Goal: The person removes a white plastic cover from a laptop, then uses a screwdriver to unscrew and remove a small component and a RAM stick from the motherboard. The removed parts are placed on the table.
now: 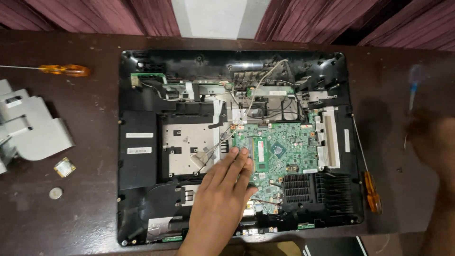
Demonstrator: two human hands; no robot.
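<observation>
Fingers (235, 159) of the left hand (220, 199) lie extended and slightly spread, gripping nothing, with the tips resting on the left edge of the green circuit board (279, 151), which sits right of centre in the opened black computer chassis (137, 156) and extends rightward from the fingertips. Right hand (433, 142) is blurred at the far right near a blue-handled screwdriver (413, 87); its grip cannot be determined, and the left hand is the nearer to the board. Chassis lies flat on a dark brown tabletop (90, 213) before maroon curtains (104, 14), with an orange-handled screwdriver (372, 189) along its right edge.
</observation>
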